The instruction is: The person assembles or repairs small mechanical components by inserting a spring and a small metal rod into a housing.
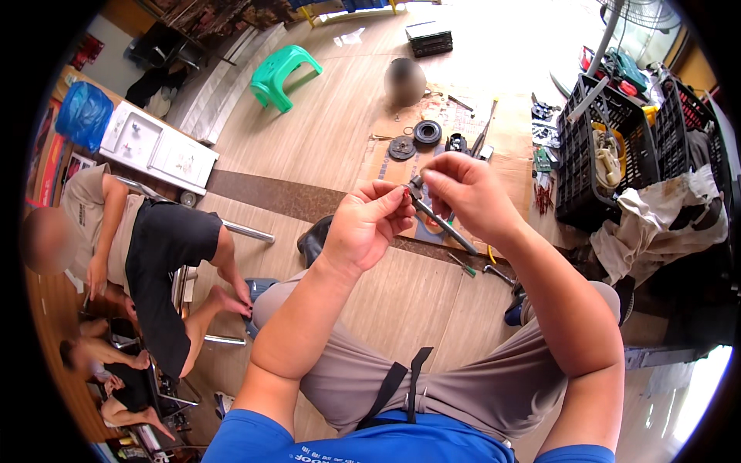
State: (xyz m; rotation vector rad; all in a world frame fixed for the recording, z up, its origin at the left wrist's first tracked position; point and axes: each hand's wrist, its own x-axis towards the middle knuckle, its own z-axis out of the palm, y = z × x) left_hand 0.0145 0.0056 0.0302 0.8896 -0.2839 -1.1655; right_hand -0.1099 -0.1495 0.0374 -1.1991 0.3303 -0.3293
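Observation:
My left hand [369, 225] is raised over my lap, its thumb and fingertips closed in a pinch. A small reddish bit shows at the tips, too small to name. Close beside it, my right hand [472, 193] curls its fingers round the upper end of a dark metal rod [450, 230]. The rod slants down to the right, with a wider, short metal cylinder at its top near both thumbs. Beyond my hands, a black ring-shaped part [427, 132] and a dark round disc [401, 148] lie on a flattened cardboard sheet [509, 147].
Black plastic crates [606, 147] with tools and parts stand at the right, a crumpled cloth [656, 224] hanging there. A screwdriver [461, 265] lies on the floor before me. A green stool [284, 76] stands far left; a seated person [154, 247] is at my left.

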